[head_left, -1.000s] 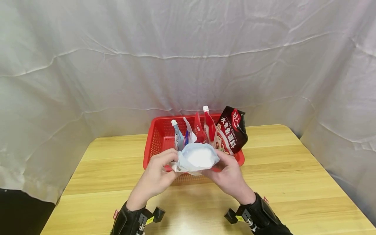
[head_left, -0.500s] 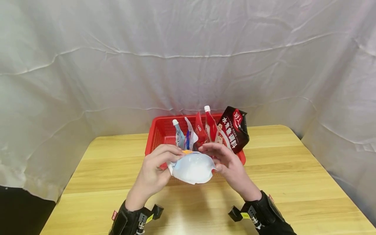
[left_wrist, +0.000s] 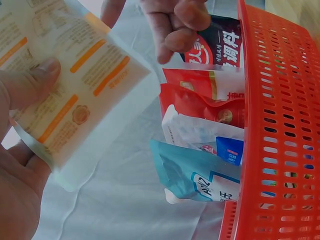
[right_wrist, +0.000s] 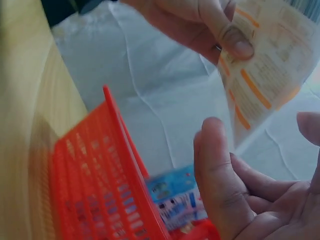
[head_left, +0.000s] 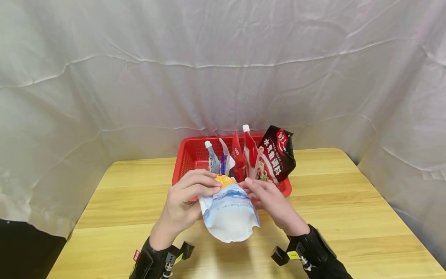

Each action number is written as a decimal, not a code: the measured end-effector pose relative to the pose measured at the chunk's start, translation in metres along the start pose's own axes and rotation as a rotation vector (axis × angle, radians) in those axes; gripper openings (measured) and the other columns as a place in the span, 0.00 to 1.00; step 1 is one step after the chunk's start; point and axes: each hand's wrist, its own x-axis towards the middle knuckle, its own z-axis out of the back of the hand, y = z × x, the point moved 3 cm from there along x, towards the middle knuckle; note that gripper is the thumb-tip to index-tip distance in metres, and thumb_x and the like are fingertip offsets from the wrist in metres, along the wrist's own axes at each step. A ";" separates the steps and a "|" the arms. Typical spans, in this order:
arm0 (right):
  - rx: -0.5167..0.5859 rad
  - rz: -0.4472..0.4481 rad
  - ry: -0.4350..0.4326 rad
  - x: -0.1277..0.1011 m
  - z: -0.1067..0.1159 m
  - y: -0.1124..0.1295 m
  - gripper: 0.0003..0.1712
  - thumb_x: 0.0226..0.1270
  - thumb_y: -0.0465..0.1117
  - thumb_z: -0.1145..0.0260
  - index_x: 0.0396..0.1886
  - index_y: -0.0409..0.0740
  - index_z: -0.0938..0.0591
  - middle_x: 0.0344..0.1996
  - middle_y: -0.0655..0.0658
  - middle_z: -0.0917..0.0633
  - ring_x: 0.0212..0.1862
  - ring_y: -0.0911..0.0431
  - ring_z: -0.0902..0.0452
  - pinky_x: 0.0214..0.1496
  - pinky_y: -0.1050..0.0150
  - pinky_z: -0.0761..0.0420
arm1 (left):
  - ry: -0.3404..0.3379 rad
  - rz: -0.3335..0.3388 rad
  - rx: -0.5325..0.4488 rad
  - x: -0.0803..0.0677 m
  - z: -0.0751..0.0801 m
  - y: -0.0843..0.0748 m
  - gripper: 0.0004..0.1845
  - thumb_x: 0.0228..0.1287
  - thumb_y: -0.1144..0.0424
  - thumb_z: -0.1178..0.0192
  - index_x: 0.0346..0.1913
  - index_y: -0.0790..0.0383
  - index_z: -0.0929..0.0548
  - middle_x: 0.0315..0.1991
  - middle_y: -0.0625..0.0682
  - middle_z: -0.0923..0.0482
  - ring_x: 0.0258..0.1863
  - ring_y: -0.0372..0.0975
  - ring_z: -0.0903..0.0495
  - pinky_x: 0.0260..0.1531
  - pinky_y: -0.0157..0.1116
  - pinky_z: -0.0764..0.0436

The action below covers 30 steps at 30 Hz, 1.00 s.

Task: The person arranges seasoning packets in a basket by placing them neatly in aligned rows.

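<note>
My left hand [head_left: 186, 197] pinches a white and light-blue pouch [head_left: 230, 219] by its left side, thumb on one face and fingers on the other. An orange patch and blue print show on it in the head view; the left wrist view shows orange bars and small text on the pouch's other face [left_wrist: 75, 90]. It is held in the air, tilted, in front of the red basket. Close to its right side is my right hand [head_left: 275, 203], fingers bent loosely. In the right wrist view, the right hand's fingers [right_wrist: 217, 175] stand apart from the pouch.
The red plastic basket [head_left: 178, 166] stands on the wooden table [head_left: 139, 186]. Upright in it are a light-blue capped pouch [head_left: 213, 161], a white-and-purple one, a red pouch [head_left: 238, 157], a red capped pouch [head_left: 250, 149] and a black pouch [head_left: 278, 155]. A grey curtain [head_left: 223, 77] hangs behind.
The pouch has tipped so its near end swings down towards me and its printed face shows. My right hand has let go of it and moved slightly right; the left keeps its grip.
</note>
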 end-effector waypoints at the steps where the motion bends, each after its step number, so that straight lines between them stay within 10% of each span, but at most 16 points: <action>1: 0.019 -0.017 0.030 0.000 -0.001 -0.001 0.33 0.83 0.54 0.47 0.62 0.26 0.21 0.49 0.37 0.12 0.48 0.52 0.14 0.51 0.58 0.12 | 0.005 -0.006 0.000 0.000 -0.001 0.000 0.06 0.73 0.68 0.36 0.41 0.67 0.11 0.42 0.60 0.13 0.49 0.55 0.17 0.61 0.39 0.19; 16: 0.502 -0.087 0.233 -0.004 -0.011 -0.007 0.28 0.83 0.46 0.45 0.67 0.27 0.29 0.50 0.44 0.13 0.50 0.56 0.14 0.56 0.62 0.14 | 0.087 -0.025 0.043 -0.004 -0.013 0.006 0.05 0.67 0.74 0.34 0.41 0.63 0.11 0.43 0.58 0.12 0.50 0.55 0.17 0.66 0.44 0.23; 30: 0.537 -0.035 0.213 -0.009 -0.012 0.000 0.34 0.82 0.39 0.45 0.76 0.23 0.44 0.56 0.39 0.16 0.55 0.51 0.14 0.58 0.56 0.15 | 0.024 0.007 0.214 0.001 -0.016 -0.002 0.07 0.59 0.71 0.26 0.39 0.58 0.10 0.43 0.53 0.11 0.56 0.54 0.19 0.74 0.49 0.34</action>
